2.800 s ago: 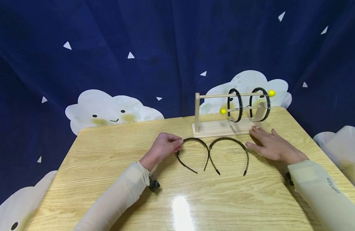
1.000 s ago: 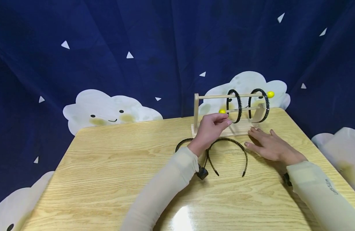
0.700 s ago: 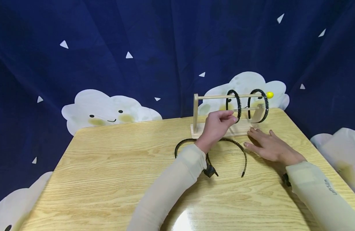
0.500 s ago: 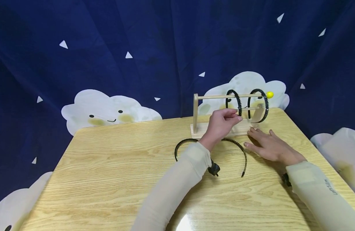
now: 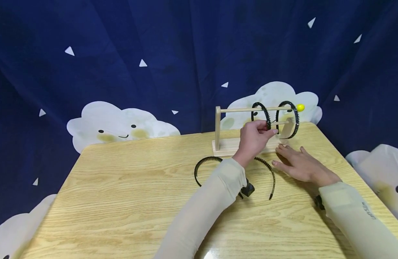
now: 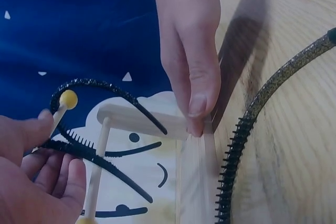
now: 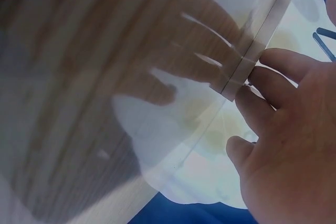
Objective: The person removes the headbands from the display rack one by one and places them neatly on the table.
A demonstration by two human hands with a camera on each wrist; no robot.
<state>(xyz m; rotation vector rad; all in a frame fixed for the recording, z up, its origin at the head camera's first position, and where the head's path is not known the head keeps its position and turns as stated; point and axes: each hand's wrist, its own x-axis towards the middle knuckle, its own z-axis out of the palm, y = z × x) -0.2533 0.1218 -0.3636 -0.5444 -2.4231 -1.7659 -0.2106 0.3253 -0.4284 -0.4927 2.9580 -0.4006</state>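
A black toothed headband [image 5: 267, 117] hangs on the rods of a wooden stand [image 5: 217, 129]. My left hand [image 5: 253, 141] pinches its front lower part between thumb and fingers, as the left wrist view also shows. To its right, a second black headband [image 5: 297, 120] hangs near the yellow ball [image 5: 300, 107] at the upper rod's end. My right hand [image 5: 301, 167] lies low over the table with fingers extended, its fingertips at the front edge of the stand's base [image 7: 239, 77]. The lower rod's yellow ball is mostly hidden behind my left hand.
Two more headbands lie on the wooden table [image 5: 121, 201] in front of the stand: a dark one [image 5: 197, 167] on the left and a speckled one [image 5: 273, 180] on the right, both partly covered by my left arm. A dark blue curtain [image 5: 153, 28] hangs behind.
My left hand has left the dark headband on the table, reached right to the stand and taken hold of the nearer hanging headband, whose lower part shifts right. My right hand stays put.
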